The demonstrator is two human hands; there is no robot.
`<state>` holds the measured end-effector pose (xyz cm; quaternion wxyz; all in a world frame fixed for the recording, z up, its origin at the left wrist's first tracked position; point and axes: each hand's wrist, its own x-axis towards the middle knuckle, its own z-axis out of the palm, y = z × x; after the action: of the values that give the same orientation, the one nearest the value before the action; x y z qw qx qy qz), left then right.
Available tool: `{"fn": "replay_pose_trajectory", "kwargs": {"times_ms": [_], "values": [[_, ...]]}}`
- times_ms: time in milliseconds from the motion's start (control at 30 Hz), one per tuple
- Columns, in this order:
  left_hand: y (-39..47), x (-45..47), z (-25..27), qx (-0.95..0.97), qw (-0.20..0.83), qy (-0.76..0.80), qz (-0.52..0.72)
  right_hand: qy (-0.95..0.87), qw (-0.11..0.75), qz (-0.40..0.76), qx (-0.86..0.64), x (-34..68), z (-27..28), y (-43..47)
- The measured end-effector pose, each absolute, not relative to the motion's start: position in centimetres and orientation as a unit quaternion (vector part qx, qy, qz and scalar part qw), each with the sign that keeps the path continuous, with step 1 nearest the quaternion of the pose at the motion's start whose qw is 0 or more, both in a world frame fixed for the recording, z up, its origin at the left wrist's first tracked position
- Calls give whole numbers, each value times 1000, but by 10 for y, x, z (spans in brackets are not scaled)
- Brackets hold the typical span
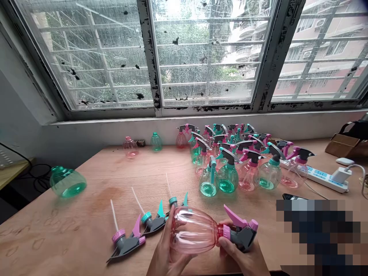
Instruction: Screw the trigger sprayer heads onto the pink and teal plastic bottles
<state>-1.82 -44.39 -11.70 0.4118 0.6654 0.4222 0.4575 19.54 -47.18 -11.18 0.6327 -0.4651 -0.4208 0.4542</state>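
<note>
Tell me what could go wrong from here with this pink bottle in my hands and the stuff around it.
Your left hand holds the pink bottle sideways while your right hand grips the spray head at its neck; a crooked collar might leak later. The loose spray heads lie close to your left hand, so a sweep could scatter them. The green bottle at far left stands near the edge of the table; a bump might topple it.

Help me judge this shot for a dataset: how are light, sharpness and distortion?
Head view: glare blows out the top of the middle window; head view: the held pink bottle looks fairly sharp, with pale reflections; head view: the leftmost green bottle looks stretched and slanted; head view: a pixelated block hides part of the lower right.
</note>
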Motion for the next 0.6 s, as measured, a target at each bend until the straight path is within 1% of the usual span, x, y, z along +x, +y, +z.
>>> {"fn": "replay_pose_trajectory", "kwargs": {"times_ms": [200,600], "values": [[-446,-20,-117,673,416,390,471,-410,646,446,-465,195,-117,-471],[-444,-16,-121,672,406,403,470,-409,652,441,-462,194,-113,-471]]}}
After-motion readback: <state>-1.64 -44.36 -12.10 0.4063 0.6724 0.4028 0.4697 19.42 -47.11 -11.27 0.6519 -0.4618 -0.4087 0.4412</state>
